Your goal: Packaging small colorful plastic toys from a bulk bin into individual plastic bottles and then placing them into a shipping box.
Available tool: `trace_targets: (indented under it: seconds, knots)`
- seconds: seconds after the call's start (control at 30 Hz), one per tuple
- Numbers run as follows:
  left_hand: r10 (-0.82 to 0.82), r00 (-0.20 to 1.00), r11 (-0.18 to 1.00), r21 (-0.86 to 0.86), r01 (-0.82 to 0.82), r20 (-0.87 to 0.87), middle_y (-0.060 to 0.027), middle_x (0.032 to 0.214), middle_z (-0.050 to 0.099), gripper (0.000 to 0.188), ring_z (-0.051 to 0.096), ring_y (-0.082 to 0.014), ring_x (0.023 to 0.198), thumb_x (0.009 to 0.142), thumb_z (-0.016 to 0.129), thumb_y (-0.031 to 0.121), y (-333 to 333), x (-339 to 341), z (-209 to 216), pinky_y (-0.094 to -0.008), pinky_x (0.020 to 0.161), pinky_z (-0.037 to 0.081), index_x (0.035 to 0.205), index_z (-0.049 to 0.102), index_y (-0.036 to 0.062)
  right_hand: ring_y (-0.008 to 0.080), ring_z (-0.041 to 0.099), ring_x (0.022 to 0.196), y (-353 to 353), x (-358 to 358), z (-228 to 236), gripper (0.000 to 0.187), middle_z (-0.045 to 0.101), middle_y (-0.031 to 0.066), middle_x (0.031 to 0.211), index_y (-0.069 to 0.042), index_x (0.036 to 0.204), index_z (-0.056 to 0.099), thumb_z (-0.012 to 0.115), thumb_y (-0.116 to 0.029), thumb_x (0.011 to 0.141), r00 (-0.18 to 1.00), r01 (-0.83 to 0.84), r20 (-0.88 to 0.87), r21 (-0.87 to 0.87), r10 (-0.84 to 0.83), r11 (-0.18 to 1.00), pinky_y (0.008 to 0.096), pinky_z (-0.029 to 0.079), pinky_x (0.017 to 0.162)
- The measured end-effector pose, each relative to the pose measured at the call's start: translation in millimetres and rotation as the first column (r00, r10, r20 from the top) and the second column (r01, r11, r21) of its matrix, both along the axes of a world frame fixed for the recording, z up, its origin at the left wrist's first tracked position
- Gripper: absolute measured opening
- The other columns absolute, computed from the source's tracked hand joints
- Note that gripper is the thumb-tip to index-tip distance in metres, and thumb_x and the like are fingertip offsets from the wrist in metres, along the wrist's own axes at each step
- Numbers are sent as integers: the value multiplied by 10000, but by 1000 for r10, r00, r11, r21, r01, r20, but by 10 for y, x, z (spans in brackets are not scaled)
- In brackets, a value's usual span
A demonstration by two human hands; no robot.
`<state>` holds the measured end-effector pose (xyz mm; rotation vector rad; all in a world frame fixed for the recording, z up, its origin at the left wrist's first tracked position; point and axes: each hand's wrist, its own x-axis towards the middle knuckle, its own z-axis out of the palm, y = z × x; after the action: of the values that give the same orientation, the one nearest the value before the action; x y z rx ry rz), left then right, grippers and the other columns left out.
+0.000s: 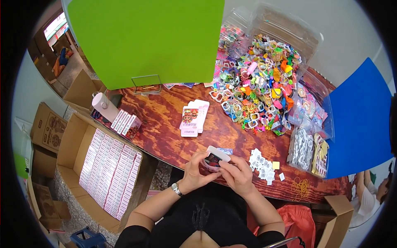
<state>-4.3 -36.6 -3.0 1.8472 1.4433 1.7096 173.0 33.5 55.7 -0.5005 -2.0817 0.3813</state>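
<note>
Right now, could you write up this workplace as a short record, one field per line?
Left hand: the left hand grips a small pink-and-white box
Right hand: the right hand holds the same box, beside its raised white flap
Surface: red-brown streaked wooden table
Mid-table: overlapping flat pink printed cartons
Far right: heap of small multicoloured trinkets
Near right: scattered white tags; yellowish rubber bands
Left of table: open brown cardboard carton holding rows of pink-and-white boxes

Box (218, 153) probably just before packet (227, 151)
</note>
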Motion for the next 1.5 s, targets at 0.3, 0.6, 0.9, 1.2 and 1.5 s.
trace_targets:
  seconds: [0.3, 0.6, 0.9, 1.2, 1.5]
  knots:
    - [38, 982, 999, 13, -37, -186, -224, 1210, 573, 842, 644, -395, 1059, 693, 929, 208, 1, -50, -49, -429, 775, 593, 1332, 389, 108, 279, 690, 815, -81, -49, -26, 229, 675, 142, 1040, -31, 1033, 715, 780, -16, 813, 1000, 25, -4, -388, -28, 921, 343, 561, 674]
    - [32, 990, 992, -118, -48, -135, -224, 1185, 591, 897, 681, -359, 976, 692, 926, 199, -68, -33, 7, -415, 762, 585, 1341, 321, 67, 273, 683, 880, -18, -101, 198, 181, 696, 122, 992, -30, 999, 712, 774, -21, 829, 993, -95, 58, -144, 104, 985, 359, 549, 740]
    - [92, 974, 990, -85, -111, -208, -240, 1296, 572, 916, 670, -421, 1057, 731, 896, 230, -92, -25, -5, -453, 832, 582, 1410, 310, 44, 234, 667, 810, -10, -152, 327, 199, 678, 111, 900, -8, 1035, 732, 739, -5, 836, 993, -19, 95, -441, 68, 897, 321, 527, 713]
    - [64, 956, 984, -140, -108, -287, -294, 1383, 514, 1003, 597, -436, 1193, 736, 869, 194, -85, -40, 15, -458, 940, 548, 1505, 264, -21, 283, 647, 831, -61, -227, 222, 315, 661, 87, 942, -68, 1080, 737, 735, 27, 779, 980, -12, 195, -142, 40, 990, 369, 547, 721]
    - [142, 925, 970, -137, -201, -353, -365, 1391, 466, 1098, 562, -509, 1194, 759, 837, 202, -110, 9, 9, -491, 929, 541, 1546, 132, -98, 292, 664, 947, -106, -227, 116, 392, 706, 108, 1054, 18, 1165, 684, 707, 64, 776, 981, -46, 190, 10, 43, 999, 377, 553, 806]
